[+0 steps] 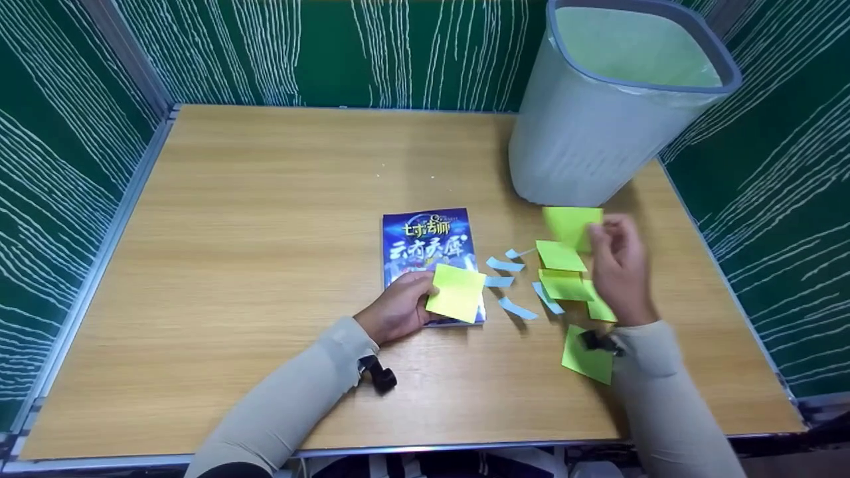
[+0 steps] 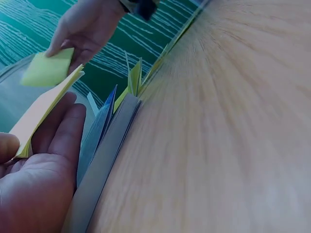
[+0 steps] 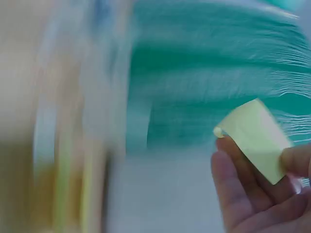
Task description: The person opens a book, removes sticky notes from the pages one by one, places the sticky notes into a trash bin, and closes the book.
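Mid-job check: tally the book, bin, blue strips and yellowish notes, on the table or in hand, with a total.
Book: 1
Bin: 1
Blue strips: 5
Loose yellow-green notes on the table: 4
Note in the right hand: 1
Yellow pad in the left hand: 1
Total visible: 13

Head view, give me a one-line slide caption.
Left hand holds a yellow sticky-note pad over a blue book; right hand pinches a yellow-green note near the bin.

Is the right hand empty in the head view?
No, the right hand pinches a square yellow-green paper sticky note between its thumb and fingers.
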Demonstrator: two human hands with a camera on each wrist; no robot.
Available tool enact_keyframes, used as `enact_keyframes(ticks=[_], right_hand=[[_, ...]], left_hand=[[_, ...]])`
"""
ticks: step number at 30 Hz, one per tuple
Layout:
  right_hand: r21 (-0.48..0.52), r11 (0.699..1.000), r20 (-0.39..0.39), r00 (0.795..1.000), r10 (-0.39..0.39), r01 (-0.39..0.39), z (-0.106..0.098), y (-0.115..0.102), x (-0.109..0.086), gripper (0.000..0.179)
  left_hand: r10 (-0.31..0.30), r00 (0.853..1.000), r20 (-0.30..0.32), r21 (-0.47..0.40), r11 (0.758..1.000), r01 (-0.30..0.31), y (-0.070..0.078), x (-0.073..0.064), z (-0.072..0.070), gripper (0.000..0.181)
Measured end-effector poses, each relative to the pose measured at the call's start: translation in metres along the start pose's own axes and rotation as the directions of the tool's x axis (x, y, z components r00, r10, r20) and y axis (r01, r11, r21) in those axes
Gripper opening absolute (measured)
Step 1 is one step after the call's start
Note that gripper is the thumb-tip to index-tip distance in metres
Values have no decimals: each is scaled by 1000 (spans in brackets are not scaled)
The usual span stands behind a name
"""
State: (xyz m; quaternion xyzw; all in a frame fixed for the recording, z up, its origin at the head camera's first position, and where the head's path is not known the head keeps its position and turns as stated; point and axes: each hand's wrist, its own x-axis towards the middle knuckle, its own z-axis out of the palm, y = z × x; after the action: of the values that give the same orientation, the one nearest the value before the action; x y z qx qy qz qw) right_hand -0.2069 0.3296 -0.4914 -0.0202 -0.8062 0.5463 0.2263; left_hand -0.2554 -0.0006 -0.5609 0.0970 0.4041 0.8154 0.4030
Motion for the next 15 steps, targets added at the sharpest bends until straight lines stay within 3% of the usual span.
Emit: enact_keyframes(ticks=[1,2,4,5,7,10,15], right_hand=[[-189,980,-4,998,-69,67,-11,6,4,22],[-357,926,12,992,-123,119,-21,13,7,22],[-610,766,91,979,-185,201,-41,28,12,17],[-677,699,144,973,-182,230,-50,34,14,15],[-746,609,243,961,-129,270,-63,46,16,16],[-787,545,323,946,-34,289,-75,58,15,25],[-809,513,364,930,54,287,-77,66,13,24]], left_hand=[[1,1000,-2,3,1000,-1,0,0,0,54],[1,1000,-2,5,1000,-1,0,0,0,54],[1,1000,0,7,1000,-1,0,0,0,54],[2,1000,1,9,1000,-2,0,0,0,53],[2,1000,8,11,1000,-2,-1,0,0,53],[0,1000,11,7,1000,0,-1,0,-1,53],[3,1000,2,-1,1000,-3,-1,0,0,54]])
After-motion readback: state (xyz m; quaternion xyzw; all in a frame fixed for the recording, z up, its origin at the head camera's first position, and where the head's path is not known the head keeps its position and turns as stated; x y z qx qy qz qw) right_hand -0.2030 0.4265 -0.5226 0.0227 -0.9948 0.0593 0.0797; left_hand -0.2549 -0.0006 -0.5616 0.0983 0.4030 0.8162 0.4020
